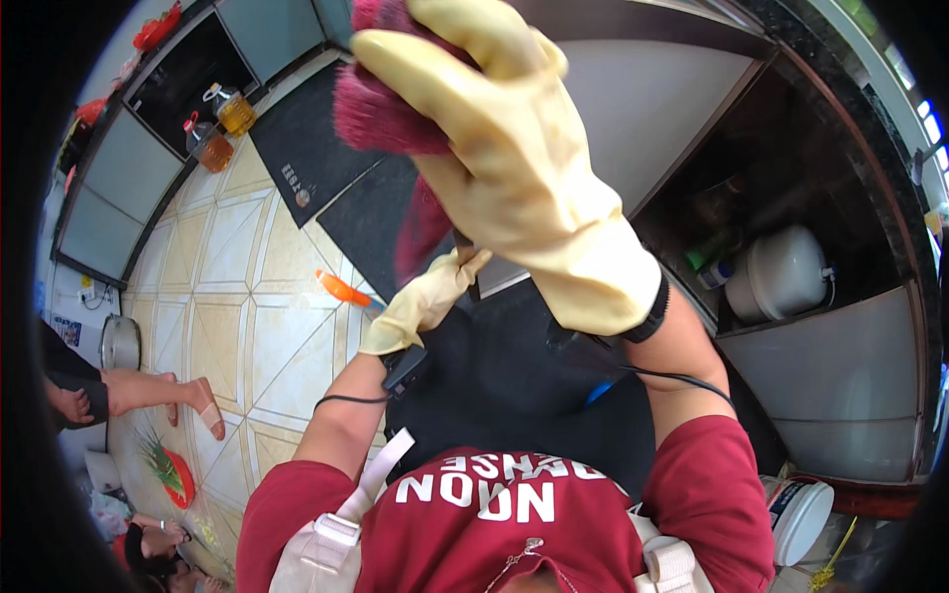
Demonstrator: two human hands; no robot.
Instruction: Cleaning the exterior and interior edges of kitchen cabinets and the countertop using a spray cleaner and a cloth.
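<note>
My right hand (519, 156), in a pale yellow rubber glove, is raised close to the camera. Bunched in its fingers is a dark red plush cloth (382, 111), and a blurred length of red cloth hangs below. My left hand (422, 300), also gloved, is lower down with its fingers around the brown edge of a light cabinet door (652, 96). My right glove hides part of that door. An orange handle (342, 287) with a blue part shows beside my left glove; whether it lies on the floor cannot be told.
Inside the open cabinet at right sits a white tank (778, 274) among bottles. Dark mats (319, 141) cover part of the tiled floor (222, 296). Two oil jugs (222, 122) stand by the far cabinets. People sit at left near a red basin (182, 482). A white bucket (801, 522) is at lower right.
</note>
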